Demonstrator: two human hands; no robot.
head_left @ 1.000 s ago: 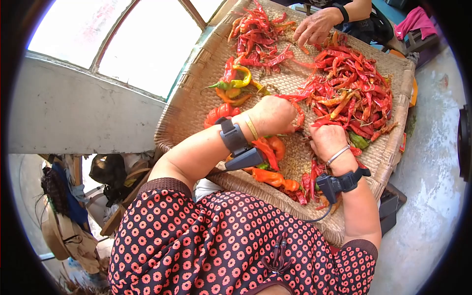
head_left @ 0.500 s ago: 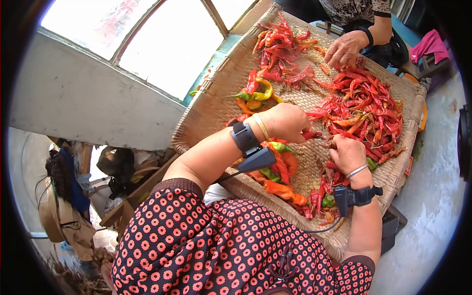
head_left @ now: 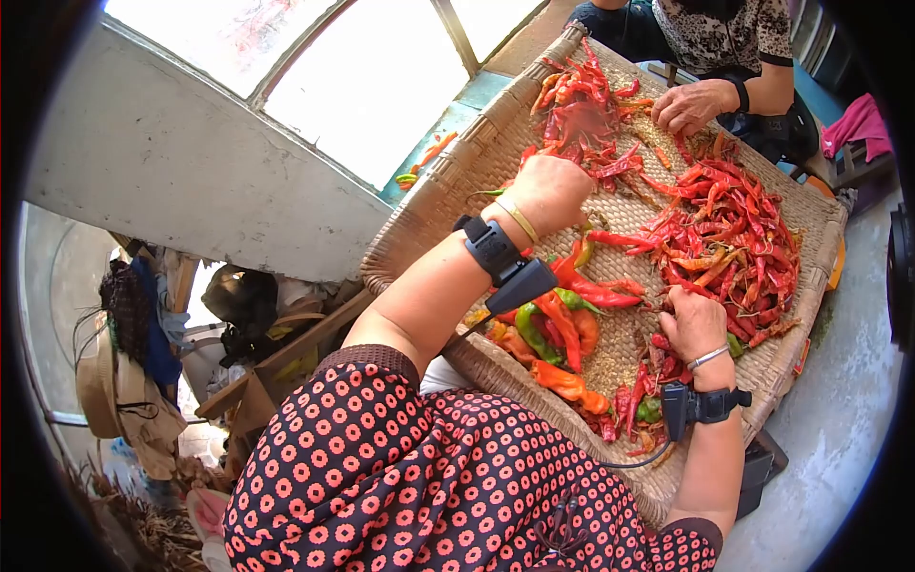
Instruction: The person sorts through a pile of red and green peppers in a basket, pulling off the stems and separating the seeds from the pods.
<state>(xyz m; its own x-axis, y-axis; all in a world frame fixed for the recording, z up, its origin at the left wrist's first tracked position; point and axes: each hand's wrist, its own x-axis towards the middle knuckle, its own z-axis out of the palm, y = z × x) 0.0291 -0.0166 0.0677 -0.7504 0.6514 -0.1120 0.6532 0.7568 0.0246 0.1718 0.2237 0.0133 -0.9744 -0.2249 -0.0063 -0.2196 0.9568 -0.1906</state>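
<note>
My left hand (head_left: 548, 195), with a yellow bangle and a dark wrist strap, is over the upper left of a woven tray (head_left: 410, 234). Its fingers are turned away and hidden, beside a pile of red chillies (head_left: 581, 114) that is partly smeared by motion. My right hand (head_left: 694, 324), wearing a silver bangle, has its fingers drawn together at the lower edge of a large heap of dried red chillies (head_left: 724, 234); what they hold is hidden. Between my forearms lie fresh peppers (head_left: 558, 329) in red, orange and green.
Across the tray, another person's hand (head_left: 694, 105) touches chillies at the far edge. A window (head_left: 372, 86) and a pale wall (head_left: 210, 157) border the left. Hats and bags (head_left: 124, 381) hang at lower left. A pink cloth (head_left: 858, 129) lies at far right.
My left hand has moved left and up, away from my right hand, to the upper left pile. My right hand stays by the heap. The camera view has shifted slightly.
</note>
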